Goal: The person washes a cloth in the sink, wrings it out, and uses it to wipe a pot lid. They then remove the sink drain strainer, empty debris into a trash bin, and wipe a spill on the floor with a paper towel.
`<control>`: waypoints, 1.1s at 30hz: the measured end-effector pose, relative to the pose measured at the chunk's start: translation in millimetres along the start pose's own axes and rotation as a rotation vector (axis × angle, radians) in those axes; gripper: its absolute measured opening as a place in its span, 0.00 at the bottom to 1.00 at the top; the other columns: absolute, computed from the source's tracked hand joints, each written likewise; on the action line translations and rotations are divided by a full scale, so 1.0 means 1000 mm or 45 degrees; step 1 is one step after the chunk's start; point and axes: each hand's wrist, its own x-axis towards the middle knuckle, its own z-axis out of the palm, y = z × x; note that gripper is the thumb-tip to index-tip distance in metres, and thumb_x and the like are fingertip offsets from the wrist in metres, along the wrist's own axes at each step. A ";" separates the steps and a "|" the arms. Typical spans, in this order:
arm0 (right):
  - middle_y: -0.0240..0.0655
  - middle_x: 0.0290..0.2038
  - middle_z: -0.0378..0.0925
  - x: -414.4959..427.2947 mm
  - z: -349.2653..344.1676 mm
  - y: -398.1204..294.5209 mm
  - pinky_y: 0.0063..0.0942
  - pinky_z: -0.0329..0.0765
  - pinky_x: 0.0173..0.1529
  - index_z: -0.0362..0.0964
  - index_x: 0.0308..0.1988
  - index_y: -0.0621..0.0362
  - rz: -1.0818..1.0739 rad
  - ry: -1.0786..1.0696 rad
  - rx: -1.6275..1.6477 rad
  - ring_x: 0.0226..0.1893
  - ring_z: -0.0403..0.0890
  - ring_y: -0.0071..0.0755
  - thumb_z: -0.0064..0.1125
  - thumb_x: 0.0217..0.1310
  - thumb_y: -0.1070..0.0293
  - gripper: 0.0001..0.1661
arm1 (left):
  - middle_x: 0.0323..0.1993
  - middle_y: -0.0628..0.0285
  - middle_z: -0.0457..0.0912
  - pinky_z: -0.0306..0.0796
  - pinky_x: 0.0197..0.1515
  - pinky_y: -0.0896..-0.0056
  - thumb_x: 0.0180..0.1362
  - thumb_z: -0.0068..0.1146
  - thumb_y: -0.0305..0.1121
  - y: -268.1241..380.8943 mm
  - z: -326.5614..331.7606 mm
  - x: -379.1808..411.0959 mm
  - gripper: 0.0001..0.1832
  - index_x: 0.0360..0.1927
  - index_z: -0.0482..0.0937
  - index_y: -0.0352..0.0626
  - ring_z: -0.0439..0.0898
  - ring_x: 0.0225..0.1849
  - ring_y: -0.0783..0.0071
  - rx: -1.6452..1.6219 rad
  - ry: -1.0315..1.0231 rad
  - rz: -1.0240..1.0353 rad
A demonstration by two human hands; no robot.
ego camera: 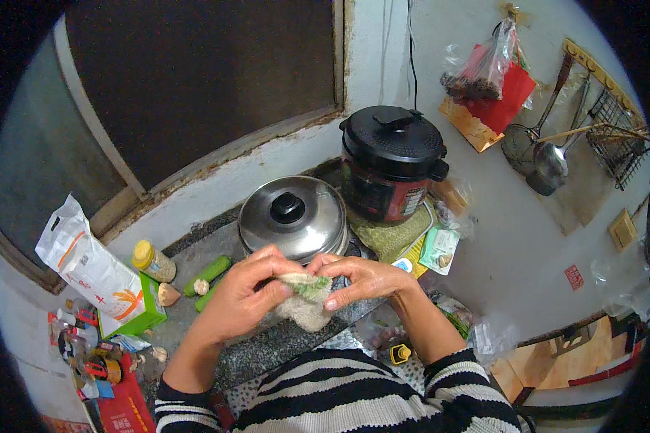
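Observation:
A cream-coloured cloth (307, 308) with a green pattern hangs bunched between my two hands, above the front edge of the granite counter (271, 346). My left hand (254, 289) grips its left side with thumb and fingers. On the other side, my right hand (360, 281) pinches the upper right part. Just beyond my fingers sits a steel pot lid (314, 216) with a black knob (287, 208). Green cucumbers or similar long vegetables (208, 273) lie left of the lid, with a garlic bulb (201, 287) against them.
An electric pressure cooker (392, 168) stands behind on the right, on a green cloth (376, 238). Leftward are a yellow-lidded jar (154, 261), a white rice bag (95, 270) and several bottles (84, 335). A skimmer (521, 146) and a ladle (551, 162) hang on the right wall.

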 end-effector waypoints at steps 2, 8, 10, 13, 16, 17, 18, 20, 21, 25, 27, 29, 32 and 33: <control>0.32 0.42 0.72 -0.003 0.003 0.000 0.23 0.67 0.50 0.69 0.42 0.61 -0.291 0.150 -0.253 0.45 0.70 0.22 0.64 0.54 0.59 0.21 | 0.33 0.61 0.74 0.66 0.42 0.74 0.56 0.53 0.26 -0.003 -0.002 -0.007 0.09 0.40 0.78 0.36 0.73 0.36 0.71 0.020 -0.059 -0.025; 0.25 0.38 0.70 -0.031 0.006 0.009 0.20 0.67 0.47 0.64 0.39 0.57 0.296 0.106 0.664 0.42 0.70 0.19 0.67 0.50 0.67 0.19 | 0.40 0.63 0.75 0.67 0.48 0.75 0.57 0.55 0.28 -0.034 -0.003 -0.023 0.10 0.42 0.77 0.36 0.73 0.43 0.76 -0.404 0.097 -0.278; 0.26 0.40 0.70 -0.031 0.002 0.008 0.21 0.68 0.48 0.63 0.45 0.57 0.207 0.188 0.580 0.43 0.70 0.20 0.67 0.49 0.69 0.24 | 0.40 0.64 0.76 0.69 0.47 0.75 0.57 0.56 0.28 -0.047 -0.009 -0.022 0.11 0.43 0.76 0.37 0.75 0.42 0.77 -0.594 0.144 -0.433; 0.28 0.44 0.70 -0.019 -0.023 0.010 0.24 0.68 0.53 0.64 0.49 0.56 0.214 0.438 0.555 0.48 0.70 0.23 0.68 0.45 0.71 0.29 | 0.39 0.66 0.78 0.72 0.45 0.77 0.57 0.56 0.30 -0.058 -0.023 -0.002 0.13 0.45 0.75 0.38 0.76 0.41 0.78 -0.543 0.208 -0.513; 0.32 0.47 0.69 0.015 -0.058 0.013 0.28 0.68 0.54 0.63 0.52 0.57 0.108 0.774 0.368 0.50 0.69 0.27 0.66 0.46 0.71 0.31 | 0.41 0.63 0.77 0.71 0.45 0.75 0.57 0.56 0.32 -0.087 -0.043 0.031 0.14 0.46 0.75 0.38 0.75 0.41 0.76 -0.302 0.420 -0.539; 0.34 0.49 0.69 0.027 -0.067 0.009 0.29 0.68 0.54 0.63 0.54 0.58 0.048 0.888 0.209 0.51 0.69 0.28 0.65 0.48 0.70 0.32 | 0.42 0.62 0.76 0.70 0.46 0.74 0.57 0.56 0.32 -0.098 -0.050 0.040 0.15 0.46 0.75 0.39 0.75 0.42 0.75 -0.061 0.543 -0.515; 0.40 0.53 0.66 0.033 -0.074 0.015 0.34 0.66 0.56 0.61 0.57 0.58 0.156 1.009 -0.348 0.54 0.67 0.38 0.63 0.48 0.69 0.35 | 0.43 0.61 0.75 0.70 0.47 0.73 0.57 0.55 0.32 -0.111 -0.053 0.044 0.15 0.47 0.75 0.39 0.74 0.43 0.74 0.179 0.657 -0.487; 0.46 0.56 0.63 0.042 -0.051 0.015 0.40 0.64 0.56 0.61 0.56 0.57 0.224 1.186 -1.123 0.55 0.65 0.51 0.62 0.47 0.69 0.35 | 0.47 0.59 0.73 0.68 0.49 0.72 0.57 0.55 0.31 -0.152 -0.063 0.024 0.15 0.48 0.75 0.40 0.72 0.46 0.71 0.508 0.842 -0.335; 0.46 0.57 0.62 0.042 -0.040 0.017 0.41 0.64 0.55 0.61 0.56 0.57 0.155 1.214 -1.246 0.55 0.65 0.53 0.61 0.47 0.69 0.34 | 0.48 0.58 0.72 0.67 0.51 0.72 0.57 0.55 0.31 -0.165 -0.062 0.017 0.15 0.48 0.75 0.40 0.72 0.47 0.69 0.661 0.924 -0.244; 0.45 0.52 0.68 0.025 0.029 0.034 0.42 0.66 0.53 0.69 0.47 0.59 -0.217 0.878 -1.061 0.52 0.70 0.51 0.60 0.48 0.74 0.22 | 0.55 0.57 0.67 0.63 0.56 0.65 0.57 0.51 0.26 -0.140 0.007 -0.052 0.13 0.47 0.74 0.41 0.66 0.57 0.64 0.600 1.201 -0.328; 0.45 0.52 0.68 0.030 0.064 0.032 0.42 0.67 0.53 0.70 0.47 0.59 -0.395 0.630 -0.934 0.52 0.70 0.51 0.61 0.47 0.75 0.22 | 0.55 0.56 0.66 0.63 0.56 0.64 0.57 0.50 0.25 -0.162 0.041 -0.120 0.14 0.47 0.74 0.41 0.65 0.58 0.62 0.613 1.268 -0.454; 0.44 0.52 0.67 0.031 0.100 0.044 0.42 0.67 0.52 0.70 0.46 0.59 -0.357 0.388 -0.787 0.52 0.70 0.50 0.60 0.49 0.74 0.21 | 0.55 0.54 0.66 0.64 0.54 0.65 0.56 0.50 0.25 -0.150 0.077 -0.171 0.14 0.47 0.73 0.41 0.66 0.57 0.59 0.702 1.061 -0.819; 0.43 0.52 0.68 0.028 0.153 0.049 0.41 0.68 0.51 0.70 0.45 0.59 -0.332 0.037 -0.621 0.50 0.71 0.49 0.59 0.51 0.73 0.19 | 0.52 0.51 0.66 0.69 0.45 0.66 0.53 0.53 0.24 -0.157 0.163 -0.274 0.14 0.46 0.72 0.41 0.68 0.53 0.58 0.490 1.045 -1.056; 0.42 0.51 0.68 0.028 0.168 0.047 0.40 0.69 0.50 0.71 0.44 0.59 -0.331 -0.052 -0.611 0.49 0.72 0.48 0.59 0.51 0.73 0.17 | 0.47 0.53 0.69 0.69 0.46 0.65 0.54 0.52 0.25 -0.168 0.192 -0.315 0.16 0.48 0.72 0.41 0.71 0.49 0.59 0.415 1.032 -1.158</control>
